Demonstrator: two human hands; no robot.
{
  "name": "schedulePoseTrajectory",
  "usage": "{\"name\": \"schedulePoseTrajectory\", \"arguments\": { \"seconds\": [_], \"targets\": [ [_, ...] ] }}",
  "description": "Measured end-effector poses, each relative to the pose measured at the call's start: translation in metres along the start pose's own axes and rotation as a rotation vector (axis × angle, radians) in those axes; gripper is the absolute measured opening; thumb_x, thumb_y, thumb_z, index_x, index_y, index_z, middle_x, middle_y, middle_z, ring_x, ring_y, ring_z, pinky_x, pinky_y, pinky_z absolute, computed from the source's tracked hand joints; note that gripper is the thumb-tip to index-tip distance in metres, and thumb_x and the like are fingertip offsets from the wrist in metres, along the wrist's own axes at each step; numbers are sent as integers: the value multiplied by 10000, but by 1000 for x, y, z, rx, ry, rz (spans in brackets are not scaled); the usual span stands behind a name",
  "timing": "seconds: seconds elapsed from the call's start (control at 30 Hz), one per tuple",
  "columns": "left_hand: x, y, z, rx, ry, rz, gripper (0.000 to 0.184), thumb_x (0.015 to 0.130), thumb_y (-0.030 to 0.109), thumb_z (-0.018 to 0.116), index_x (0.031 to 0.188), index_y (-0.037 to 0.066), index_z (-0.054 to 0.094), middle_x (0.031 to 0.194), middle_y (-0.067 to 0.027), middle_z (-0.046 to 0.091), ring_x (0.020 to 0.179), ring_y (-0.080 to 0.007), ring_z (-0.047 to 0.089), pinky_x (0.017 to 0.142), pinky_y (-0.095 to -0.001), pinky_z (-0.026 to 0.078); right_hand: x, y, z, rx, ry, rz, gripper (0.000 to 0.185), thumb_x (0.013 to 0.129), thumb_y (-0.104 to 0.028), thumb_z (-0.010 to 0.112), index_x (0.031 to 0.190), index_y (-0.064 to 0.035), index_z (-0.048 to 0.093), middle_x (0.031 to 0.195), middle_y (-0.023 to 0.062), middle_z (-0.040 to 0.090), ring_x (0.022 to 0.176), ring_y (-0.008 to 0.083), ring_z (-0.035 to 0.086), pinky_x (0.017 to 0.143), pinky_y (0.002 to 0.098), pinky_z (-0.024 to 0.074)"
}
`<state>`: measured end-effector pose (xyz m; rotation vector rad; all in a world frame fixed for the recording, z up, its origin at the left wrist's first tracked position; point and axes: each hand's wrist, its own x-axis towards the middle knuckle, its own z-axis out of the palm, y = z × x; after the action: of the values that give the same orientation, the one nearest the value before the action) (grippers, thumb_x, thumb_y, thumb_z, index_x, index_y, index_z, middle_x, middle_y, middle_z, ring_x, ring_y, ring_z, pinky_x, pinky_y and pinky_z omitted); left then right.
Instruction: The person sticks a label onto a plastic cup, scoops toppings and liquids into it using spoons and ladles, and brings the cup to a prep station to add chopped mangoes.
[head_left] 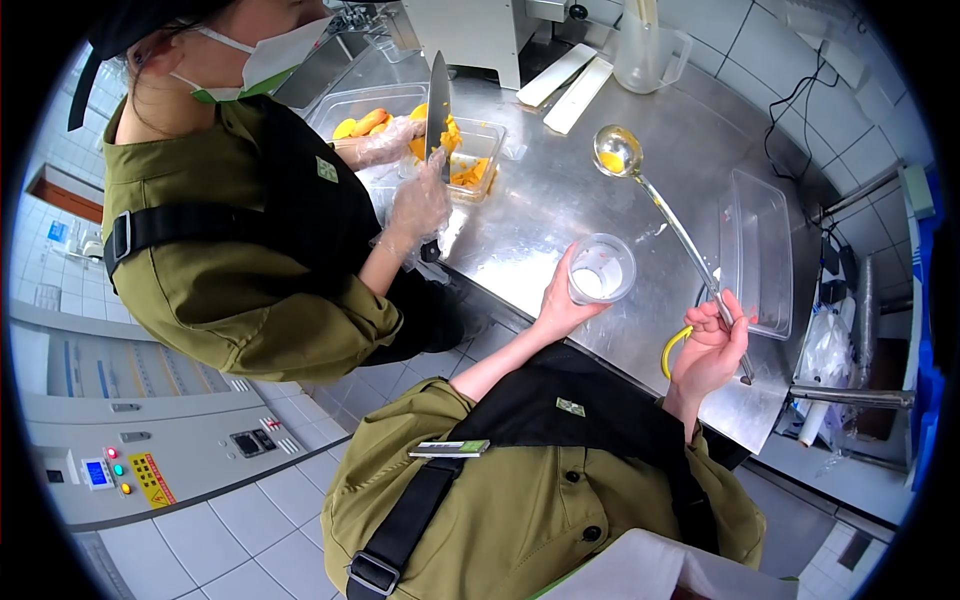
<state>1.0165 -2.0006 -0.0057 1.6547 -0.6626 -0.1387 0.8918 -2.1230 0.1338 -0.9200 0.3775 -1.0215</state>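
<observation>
My left hand is wrapped round a clear plastic cup with something white at its bottom, held over the counter's front edge. In my right hand is the handle of a long metal ladle. The ladle's bowl, with a little yellow in it, points up and left over the steel counter. A yellow curved handle shows just left of my right hand; what it belongs to is hidden. An empty clear rectangular container lies beyond that hand, at the right.
At the left a gloved co-worker holds a large knife over a clear container of orange pieces. Two white strips and a clear jug are at the back. Cables hang along the tiled wall.
</observation>
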Motion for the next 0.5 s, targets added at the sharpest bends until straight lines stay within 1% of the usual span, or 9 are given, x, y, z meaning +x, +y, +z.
{"name": "schedulePoseTrajectory", "arguments": {
  "seconds": [0.07,0.17,0.27,0.5],
  "targets": [
    [1,2,-1,1,-4,-3,1003,528,208,764,1316,26,170,1250,-180,368,1164,-307,378,948,-363,329,0,0,0,3,1,1,414,916,-256,257,1041,75,473,754,146,583,617,224,590,598,316,484],
    [1,3,0,-14,17,-9,952,529,177,780,1281,4,222,1202,-153,382,1143,-263,393,947,-361,322,0,1,-1,11,-1,-8,415,916,-257,259,1036,74,478,754,145,583,617,223,590,598,316,484],
    [1,1,-1,-1,-6,-10,1002,528,206,764,1315,25,171,1256,-175,364,1170,-303,371,950,-360,327,1,2,0,6,8,-5,414,915,-256,261,1034,74,480,755,144,584,617,224,590,599,317,484],
    [2,1,-1,0,-2,-1,1002,528,202,763,1316,29,169,1260,-177,359,1174,-304,367,951,-361,326,1,1,1,5,6,-5,412,913,-253,266,1037,77,476,753,145,584,614,226,590,596,316,484]
  ]
}}
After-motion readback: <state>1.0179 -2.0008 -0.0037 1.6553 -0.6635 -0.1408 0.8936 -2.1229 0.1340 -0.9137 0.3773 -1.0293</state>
